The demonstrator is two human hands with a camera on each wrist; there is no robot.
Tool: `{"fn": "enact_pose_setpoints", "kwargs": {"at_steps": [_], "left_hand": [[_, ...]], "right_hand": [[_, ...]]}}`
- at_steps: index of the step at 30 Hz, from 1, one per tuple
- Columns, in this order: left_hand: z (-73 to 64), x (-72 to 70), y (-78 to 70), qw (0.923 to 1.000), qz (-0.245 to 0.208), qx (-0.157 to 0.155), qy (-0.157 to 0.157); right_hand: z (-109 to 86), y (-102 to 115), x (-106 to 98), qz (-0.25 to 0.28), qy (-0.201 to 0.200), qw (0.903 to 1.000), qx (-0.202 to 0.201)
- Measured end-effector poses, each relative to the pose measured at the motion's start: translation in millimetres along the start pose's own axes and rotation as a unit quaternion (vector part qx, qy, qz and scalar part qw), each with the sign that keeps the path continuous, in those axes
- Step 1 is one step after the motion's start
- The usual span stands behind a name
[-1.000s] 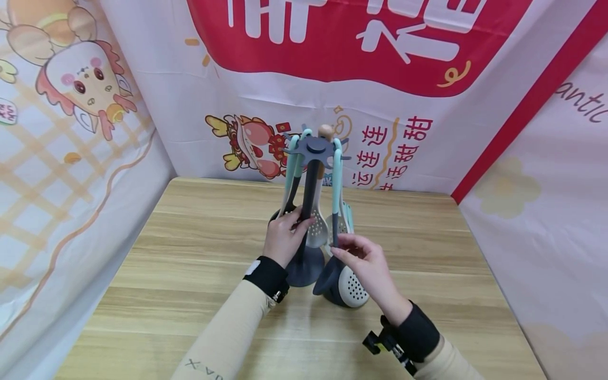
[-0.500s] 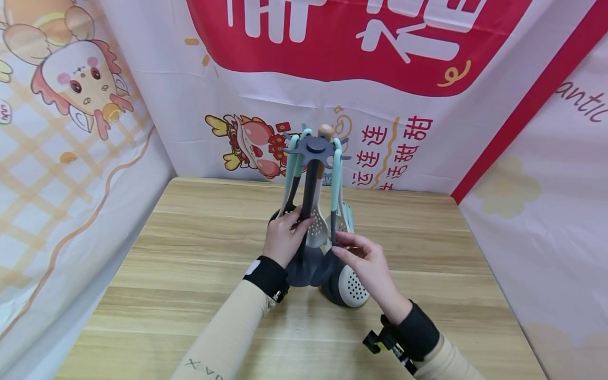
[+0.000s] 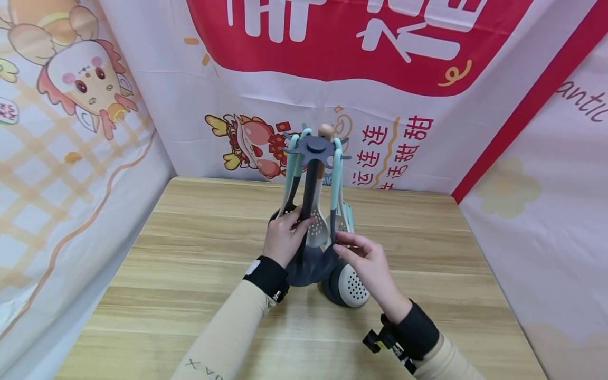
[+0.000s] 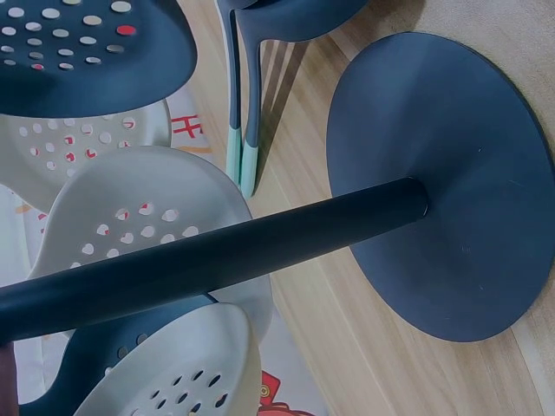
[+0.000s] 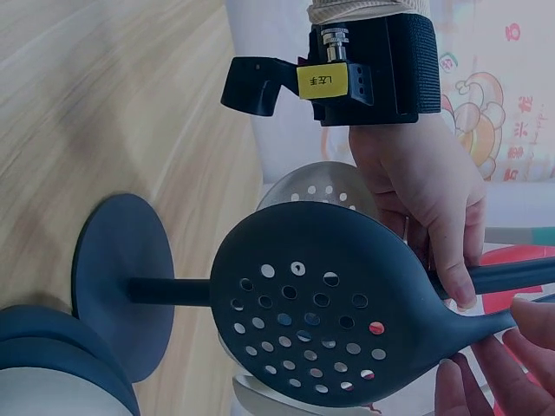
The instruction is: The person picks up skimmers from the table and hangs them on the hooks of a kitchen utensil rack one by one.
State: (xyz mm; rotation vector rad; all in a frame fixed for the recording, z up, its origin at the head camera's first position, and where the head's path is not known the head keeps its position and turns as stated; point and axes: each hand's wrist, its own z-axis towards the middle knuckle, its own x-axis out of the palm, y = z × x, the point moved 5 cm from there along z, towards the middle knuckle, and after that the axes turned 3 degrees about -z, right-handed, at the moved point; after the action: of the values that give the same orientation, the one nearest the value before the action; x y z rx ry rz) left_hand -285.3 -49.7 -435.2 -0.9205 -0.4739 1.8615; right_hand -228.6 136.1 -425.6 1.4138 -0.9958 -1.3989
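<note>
A dark utensil stand [image 3: 311, 179] stands upright on the table, with several mint-handled and pale utensils hanging from its top hooks. My left hand [image 3: 283, 237] grips its pole [image 4: 217, 253]. With thumb and fingertips, my right hand [image 3: 364, 258] pinches the lower shaft of a dark skimmer [image 5: 408, 290] with a mint handle [image 3: 336, 177]. That skimmer hangs from a front right hook, its perforated bowl in front of the stand's round base [image 4: 486, 269]. Behind the pole hangs a pale perforated spoon [image 3: 317, 235].
A stack of dark and pale utensil heads, the pale one [image 3: 353, 287] perforated, lies on the wooden table [image 3: 190, 253] right of the base, under my right hand. Printed cloth walls [image 3: 294, 100] stand behind and at both sides.
The skimmer's bowl has swung left toward the stand's base and turned, its handle tilting slightly. My right hand has shifted a little with it; my left hand stays on the pole.
</note>
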Motion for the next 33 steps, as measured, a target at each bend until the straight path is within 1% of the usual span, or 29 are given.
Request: {"fn": "enact_pose_setpoints", "kwargs": {"at_steps": [7,15,18,24,29,33], "left_hand": [[-0.9,0.2,0.2,1.0,0.0,-0.003,0.002],[-0.5,-0.5,-1.7,0.9999,0.007,0.008,-0.006],[-0.2,-0.3,-1.9,0.9999,0.009,0.006,-0.006],[0.0,0.1,-1.4,1.0,0.008,0.0,-0.002],[0.3,0.2,-2.1,1.0,0.005,0.004,-0.003],[0.5,0.1,-1.9,1.0,0.004,0.0,-0.002]], "right_hand": [[-0.3,0.3,-1.1,-0.004,-0.004,1.0,-0.006],[0.2,-2.8,-1.3,-0.01,-0.009,0.9999,0.003],[1.3,-7.1,-2.4,-0.01,-0.016,0.9998,0.01],[6.8,-24.9,-9.3,-0.018,-0.048,0.9981,0.035],[13.3,-44.3,-16.5,-0.022,-0.061,0.9961,0.059],[18.3,-60.4,-20.8,-0.023,-0.079,0.9936,0.077]]}}
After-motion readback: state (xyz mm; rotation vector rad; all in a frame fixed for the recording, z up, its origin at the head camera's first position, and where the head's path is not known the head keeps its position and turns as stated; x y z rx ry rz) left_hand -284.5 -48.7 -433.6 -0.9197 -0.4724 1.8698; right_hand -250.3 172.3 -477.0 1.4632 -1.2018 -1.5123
